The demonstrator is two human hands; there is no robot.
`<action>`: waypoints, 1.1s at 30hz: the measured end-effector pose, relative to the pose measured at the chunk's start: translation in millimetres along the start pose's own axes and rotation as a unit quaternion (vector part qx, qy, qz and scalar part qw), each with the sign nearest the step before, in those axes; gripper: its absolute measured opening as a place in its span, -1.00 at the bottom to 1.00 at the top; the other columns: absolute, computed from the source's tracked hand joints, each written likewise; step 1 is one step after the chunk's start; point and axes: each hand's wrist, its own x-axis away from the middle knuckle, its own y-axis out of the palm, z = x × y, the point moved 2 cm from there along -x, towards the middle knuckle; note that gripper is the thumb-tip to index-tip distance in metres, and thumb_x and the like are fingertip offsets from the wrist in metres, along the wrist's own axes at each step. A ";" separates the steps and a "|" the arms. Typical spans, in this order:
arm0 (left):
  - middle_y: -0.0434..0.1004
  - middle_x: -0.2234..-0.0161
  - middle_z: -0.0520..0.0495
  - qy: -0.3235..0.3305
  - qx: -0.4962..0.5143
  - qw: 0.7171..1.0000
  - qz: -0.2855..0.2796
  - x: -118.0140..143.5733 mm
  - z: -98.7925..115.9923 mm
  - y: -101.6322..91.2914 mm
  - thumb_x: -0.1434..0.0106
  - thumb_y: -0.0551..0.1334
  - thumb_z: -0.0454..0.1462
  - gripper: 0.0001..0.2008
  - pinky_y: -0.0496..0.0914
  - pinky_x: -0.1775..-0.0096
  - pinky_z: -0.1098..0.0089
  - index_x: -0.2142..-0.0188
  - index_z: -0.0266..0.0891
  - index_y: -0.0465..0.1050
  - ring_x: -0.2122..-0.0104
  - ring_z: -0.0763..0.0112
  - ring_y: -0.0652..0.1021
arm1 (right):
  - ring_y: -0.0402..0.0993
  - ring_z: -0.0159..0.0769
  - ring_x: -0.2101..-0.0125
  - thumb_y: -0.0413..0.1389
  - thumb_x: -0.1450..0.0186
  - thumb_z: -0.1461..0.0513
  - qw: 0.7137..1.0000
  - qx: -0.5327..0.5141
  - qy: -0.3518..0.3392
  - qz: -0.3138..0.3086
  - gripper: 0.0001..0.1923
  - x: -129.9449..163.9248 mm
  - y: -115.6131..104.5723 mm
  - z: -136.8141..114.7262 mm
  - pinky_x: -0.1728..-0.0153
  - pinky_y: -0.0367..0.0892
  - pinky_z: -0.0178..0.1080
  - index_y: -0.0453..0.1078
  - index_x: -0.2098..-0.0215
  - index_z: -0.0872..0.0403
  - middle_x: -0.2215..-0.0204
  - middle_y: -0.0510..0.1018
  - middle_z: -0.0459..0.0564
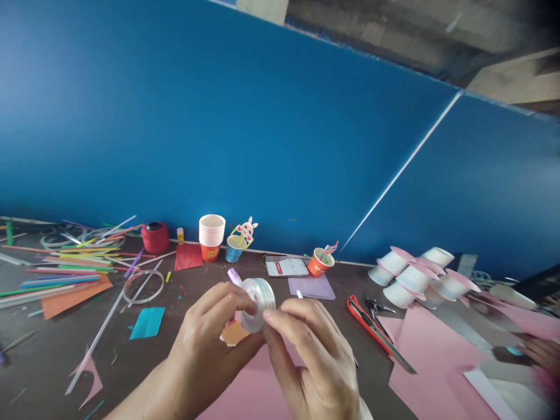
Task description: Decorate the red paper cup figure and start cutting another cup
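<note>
Both hands meet low in the middle of the view, above the dark table [52, 361]. The left hand [205, 344] holds a roll of clear tape [259, 303] upright, its fingers [227, 294] curled over the roll's near side and closed on it. The right hand [315, 356] comes in from the other side; its fingers [280, 318] are pinched narrow against the lower right edge of the roll, touching it. Whether they grip a loose end of tape is too small to tell. A purple marker [234, 276] pokes out just behind the roll, and a small orange paper piece [234, 333] shows under the left hand's fingers.

Below the hands lies a pink sheet [249, 391]. To the right on the table lies a red utility knife [371, 328]. Farther back stand a stack of paper cups [212, 236], a phone [287, 266] and a red spool [154, 237]. Coloured straws [65, 268] are spread at the left.
</note>
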 end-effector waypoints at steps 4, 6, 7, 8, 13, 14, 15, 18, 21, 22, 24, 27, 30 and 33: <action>0.39 0.50 0.04 0.017 -0.014 1.000 0.002 -1.5 1.9 -1.0 0.02 0.27 -0.41 -0.84 0.25 0.51 0.49 0.43 -0.21 0.34 0.55 0.51 0.33 | 0.33 -0.37 0.41 0.06 -0.11 0.47 1.000 -0.015 0.014 -0.013 -0.76 1.0 0.8 -2.0 0.39 0.31 -0.29 0.34 0.30 0.07 0.40 0.37 -0.02; 0.37 0.50 0.06 0.011 -0.002 1.000 -0.013 -1.9 1.9 -0.9 0.01 0.26 -0.42 -0.84 0.24 0.53 0.50 0.42 -0.22 0.33 0.56 0.54 0.32 | 0.35 -0.35 0.37 0.05 -0.13 0.44 0.997 -0.061 0.052 -0.018 -0.78 2.1 1.6 -0.8 0.35 0.32 -0.28 0.33 0.30 0.06 0.38 0.37 -0.02; 0.37 0.49 0.05 0.000 0.010 1.000 -0.026 -1.8 1.7 -0.6 0.00 0.26 -0.42 -0.85 0.25 0.53 0.50 0.42 -0.23 0.32 0.55 0.54 0.32 | 0.36 -0.33 0.33 0.05 -0.14 0.41 0.992 -0.092 0.085 -0.015 -0.78 2.8 1.9 1.2 0.32 0.34 -0.25 0.31 0.26 0.06 0.34 0.37 0.00; 0.38 0.46 0.04 -0.012 0.027 0.999 -0.043 -1.6 1.3 0.1 -0.02 0.25 -0.41 -0.85 0.26 0.52 0.50 0.40 -0.23 0.32 0.53 0.54 0.33 | 0.36 -0.30 0.28 0.05 -0.16 0.37 0.984 -0.126 0.123 -0.013 -0.75 3.5 2.4 4.1 0.28 0.35 -0.22 0.28 0.19 0.05 0.29 0.36 0.02; 0.35 0.27 -0.05 -0.004 0.106 0.992 -0.073 1.0 0.2 5.6 -0.07 0.22 -0.41 -0.87 0.33 0.45 0.50 0.36 -0.21 0.34 0.38 0.49 0.40 | 0.30 -0.15 0.07 0.16 -0.11 0.16 0.917 -0.286 0.260 -0.096 -0.33 2.5 6.7 19.8 0.15 0.36 -0.14 0.01 -0.13 0.00 0.02 0.27 0.10; 0.32 0.24 -0.06 0.001 0.109 0.992 -0.065 1.6 -0.3 7.1 -0.07 0.21 -0.42 -0.87 0.34 0.43 0.49 0.37 -0.21 0.34 0.35 0.48 0.40 | 0.31 -0.14 0.06 0.17 -0.10 0.15 0.905 -0.310 0.266 -0.119 -0.33 1.2 7.3 21.3 0.15 0.36 -0.15 0.04 -0.12 -0.01 0.00 0.26 0.09; 0.29 0.20 -0.08 0.000 0.110 0.992 -0.061 2.1 -0.9 8.8 -0.06 0.21 -0.43 -0.87 0.35 0.40 0.48 0.39 -0.21 0.35 0.32 0.45 0.40 | 0.32 -0.15 0.07 0.18 -0.10 0.15 0.895 -0.330 0.267 -0.138 -0.36 -0.1 7.7 22.0 0.14 0.36 -0.15 0.07 -0.10 -0.03 -0.01 0.26 0.07; 0.22 0.09 -0.12 -0.054 0.159 0.981 -0.093 2.8 -3.6 13.9 -0.05 0.17 -0.46 -0.83 0.37 0.30 0.41 0.37 -0.21 0.37 0.20 0.35 0.38 | 0.37 -0.22 0.10 0.16 -0.12 0.23 0.885 -0.351 0.262 -0.158 -0.42 -2.6 9.3 22.0 0.14 0.37 -0.18 0.09 -0.08 -0.08 -0.03 0.27 0.00; 0.12 -0.05 -0.13 -0.156 0.260 0.944 -0.131 2.7 -7.3 15.7 -0.07 0.10 -0.48 -0.71 0.37 0.26 0.37 0.23 -0.18 0.37 0.15 0.31 0.38 | 0.30 -0.22 0.02 0.14 -0.13 0.31 0.905 -0.295 0.266 -0.150 -0.38 -2.3 11.9 22.3 0.05 0.32 -0.14 0.06 -0.12 -0.13 -0.07 0.23 -0.04; 0.09 -0.08 -0.12 -0.183 0.289 0.930 -0.134 2.5 -8.8 15.4 -0.08 0.08 -0.49 -0.68 0.37 0.26 0.37 0.21 -0.17 0.38 0.14 0.31 0.38 | 0.26 -0.21 -0.02 0.13 -0.14 0.32 0.913 -0.271 0.265 -0.151 -0.36 -2.2 12.8 22.5 0.02 0.29 -0.13 0.04 -0.13 -0.13 -0.09 0.21 -0.05; 0.08 -0.10 -0.10 -0.220 0.342 0.904 -0.130 1.9 -12.1 15.0 -0.08 0.08 -0.48 -0.67 0.36 0.27 0.38 0.20 -0.16 0.41 0.16 0.32 0.39 | 0.17 -0.20 -0.08 0.12 -0.15 0.32 0.924 -0.236 0.256 -0.159 -0.35 -2.5 14.8 23.1 -0.01 0.26 -0.12 0.02 -0.15 -0.14 -0.11 0.18 -0.06; 0.13 -0.07 -0.07 -0.261 0.402 0.871 -0.103 1.0 -17.5 16.4 -0.10 0.12 -0.42 -0.75 0.34 0.30 0.44 0.26 -0.17 0.47 0.21 0.38 0.40 | 0.12 -0.23 -0.10 0.09 -0.17 0.34 0.937 -0.198 0.236 -0.164 -0.36 -4.3 17.4 25.1 0.02 0.29 -0.17 0.00 -0.15 -0.15 -0.11 0.18 -0.09; 0.31 0.15 -0.05 -0.316 0.435 0.841 -0.066 2.0 -22.0 20.6 -0.11 0.19 -0.34 -0.87 0.29 0.42 0.56 0.33 -0.20 0.48 0.37 0.54 0.39 | 0.16 -0.28 -0.07 0.06 -0.18 0.37 0.950 -0.167 0.210 -0.160 -0.37 -5.3 20.3 28.2 0.04 0.31 -0.23 0.00 -0.15 -0.15 -0.09 0.21 -0.10; 0.24 0.55 0.08 -0.369 0.476 0.795 -0.070 5.9 -24.3 26.8 -0.12 0.20 -0.29 -0.91 0.10 0.61 0.63 0.36 -0.24 0.45 0.64 0.70 0.20 | 0.15 -0.29 -0.08 0.04 -0.18 0.40 0.966 -0.131 0.159 -0.154 -0.39 -4.7 22.8 31.3 -0.03 0.23 -0.20 0.02 -0.13 -0.13 -0.08 0.22 -0.09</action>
